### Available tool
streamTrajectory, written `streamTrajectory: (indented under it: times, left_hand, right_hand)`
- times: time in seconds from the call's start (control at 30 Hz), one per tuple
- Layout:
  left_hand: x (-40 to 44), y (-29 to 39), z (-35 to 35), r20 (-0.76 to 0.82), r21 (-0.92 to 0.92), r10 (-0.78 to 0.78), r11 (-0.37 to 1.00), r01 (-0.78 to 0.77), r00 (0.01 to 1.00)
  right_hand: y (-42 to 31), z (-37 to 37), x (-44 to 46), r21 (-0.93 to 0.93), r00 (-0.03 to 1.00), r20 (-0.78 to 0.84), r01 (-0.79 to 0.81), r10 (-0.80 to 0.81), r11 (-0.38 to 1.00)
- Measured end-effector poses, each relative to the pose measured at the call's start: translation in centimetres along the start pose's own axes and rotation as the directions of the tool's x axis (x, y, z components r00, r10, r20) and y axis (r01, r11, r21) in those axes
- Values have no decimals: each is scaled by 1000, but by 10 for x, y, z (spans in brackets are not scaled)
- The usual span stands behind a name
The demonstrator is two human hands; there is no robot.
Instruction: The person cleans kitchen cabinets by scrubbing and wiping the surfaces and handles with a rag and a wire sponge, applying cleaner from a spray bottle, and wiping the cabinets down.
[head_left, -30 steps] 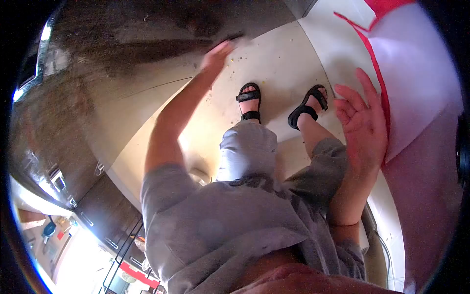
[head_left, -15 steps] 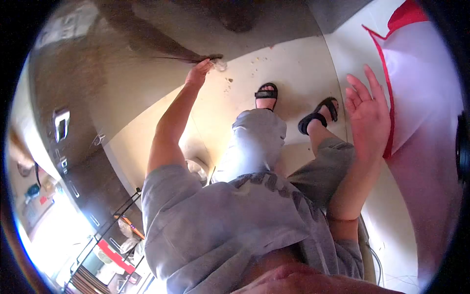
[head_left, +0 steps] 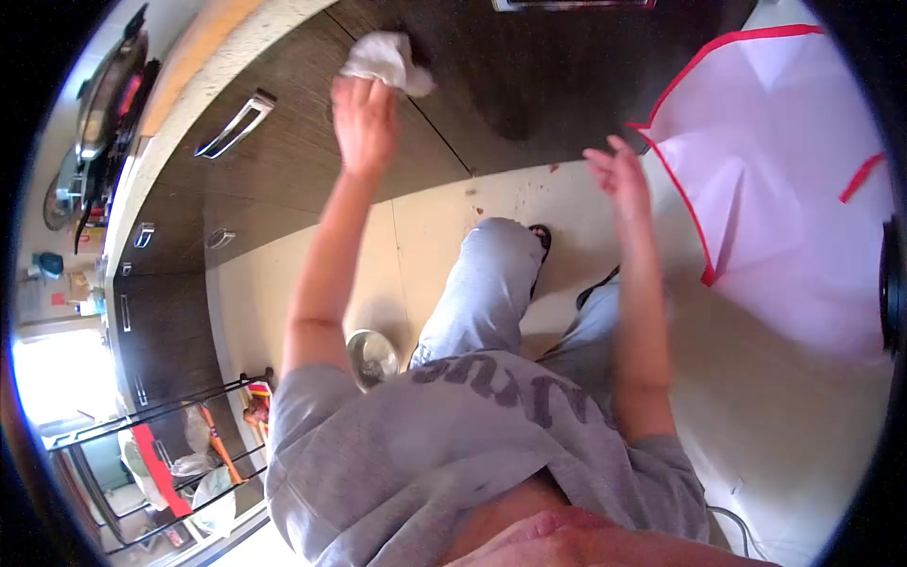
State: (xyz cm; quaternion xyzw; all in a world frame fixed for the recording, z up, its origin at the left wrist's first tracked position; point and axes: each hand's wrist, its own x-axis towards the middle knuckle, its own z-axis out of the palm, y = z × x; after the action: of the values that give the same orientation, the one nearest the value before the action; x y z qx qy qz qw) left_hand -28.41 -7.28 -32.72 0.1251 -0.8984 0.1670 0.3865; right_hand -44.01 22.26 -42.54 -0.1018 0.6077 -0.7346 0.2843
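My left hand (head_left: pixel 367 128) is closed on a crumpled white cloth (head_left: pixel 385 61), which lies against the front of a dark brown cabinet (head_left: pixel 302 104). The cloth is close to the seam between two cabinet doors, and its edge is slightly blurred. My right hand (head_left: pixel 622 178) hangs in the air with its fingers apart and nothing in them. Nearest to it is a white sheet with a red border (head_left: pixel 775 161), on the right side of the view. Whether the fingers touch the cabinet behind them I cannot tell, but they appear apart from it.
A metal bowl (head_left: pixel 373 357) stands on the pale tiled floor (head_left: pixel 364 265) by my left side. Small crumbs lie near the cabinet's base. A metal handle (head_left: pixel 236 125) juts from the cabinet. A black wire rack (head_left: pixel 179 416) with bags stands at lower left. Pans (head_left: pixel 111 94) sit on the counter.
My left hand has moved up from low on the cabinet to higher on its front, with the cloth. My right hand has shifted left, and the view has tilted up.
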Motion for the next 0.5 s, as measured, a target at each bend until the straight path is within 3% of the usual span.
streamTrajectory:
  times: [0.03,0.07,0.1,0.17,0.23,0.27,0.37,0.4,0.5]
  left_hand:
    - [-4,20,-13,176,-351,-263,884,310,949]
    - [-7,38,-22,319,-759,-398,436,484,860]
    - [-14,46,-22,454,-885,-358,-74,459,816]
    - [-17,66,-50,705,-574,-130,-683,452,698]
    - [-23,85,-68,761,-375,-49,-847,377,647]
    - [-29,88,-75,712,-263,49,-906,331,701]
    - [-52,90,-73,657,51,232,-963,265,717]
    - [-65,86,-68,640,76,243,-964,254,729]
    - [-95,71,-64,654,101,240,-968,232,717]
  right_hand:
    - [-1,15,-10,-28,997,69,21,-19,999]
    - [-1,28,-20,-57,990,138,33,-25,998]
    - [-3,38,-27,-57,982,185,44,-33,997]
    - [-2,53,-44,-57,961,274,51,-34,997]
    - [0,64,-53,71,923,381,-96,62,993]
    - [-1,70,-56,134,897,432,-168,95,977]
    - [-17,84,-73,290,778,622,-335,89,896]
    - [-22,92,-80,346,775,626,-371,83,862]
    - [-9,113,-76,315,849,526,-248,49,916]
